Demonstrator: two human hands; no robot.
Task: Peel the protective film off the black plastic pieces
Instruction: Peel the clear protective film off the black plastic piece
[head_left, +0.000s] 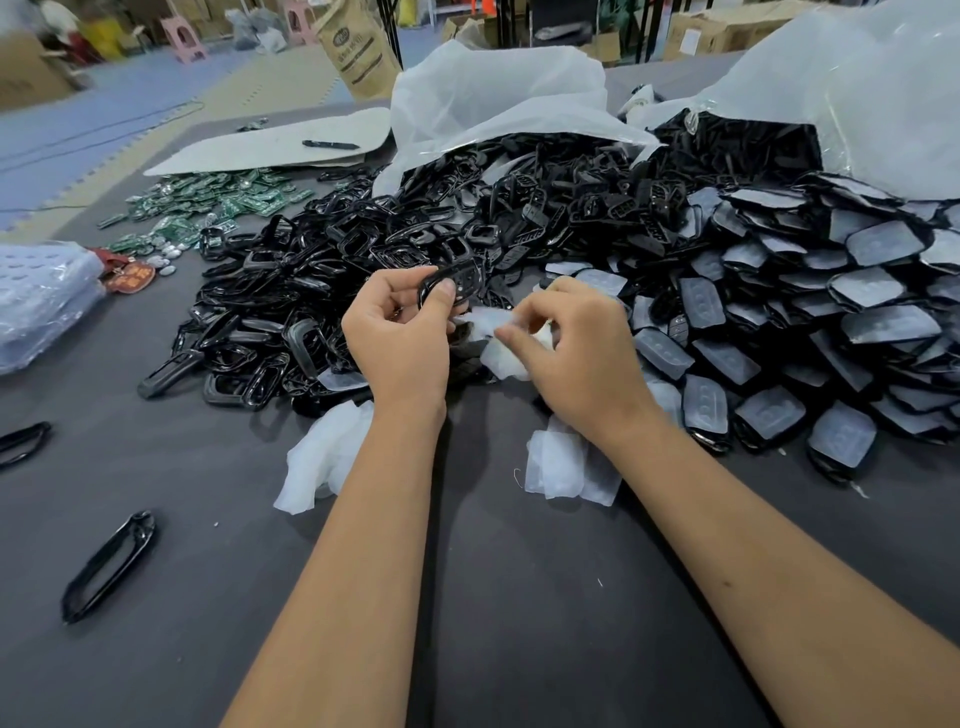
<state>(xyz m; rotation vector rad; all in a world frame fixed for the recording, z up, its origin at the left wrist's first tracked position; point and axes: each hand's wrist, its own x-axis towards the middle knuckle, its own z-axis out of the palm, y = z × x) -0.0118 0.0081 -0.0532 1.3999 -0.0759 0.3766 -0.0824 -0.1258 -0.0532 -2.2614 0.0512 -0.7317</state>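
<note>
We hold one black plastic piece (453, 283) up in our left hand (400, 332), thumb and fingers pinching it by its rim just above the counter (467, 545). Our right hand (566, 353) pinches a scrap of white film (501, 338), which looks to be off the piece or nearly so; where the two meet is hidden by our fingers, so we cannot tell if a corner is still stuck.

By our reckoning the job is well under way but far from over. To the left lies a heap of bare black frames (291, 306), which we take to be done. To the right a large heap of covered pieces (810, 332) still shows pale film on nearly every face. Peeled scraps lie in two small piles, one by our left wrist (322, 457) and one by our right (566, 467).

For room, the near counter is open grey cloth, with only two stray frames (109, 566) at the far left. Ahead, the heaps crowd close to both hands, and the big plastic bags (498, 98) close off the back, so the free way to move is toward us.
</note>
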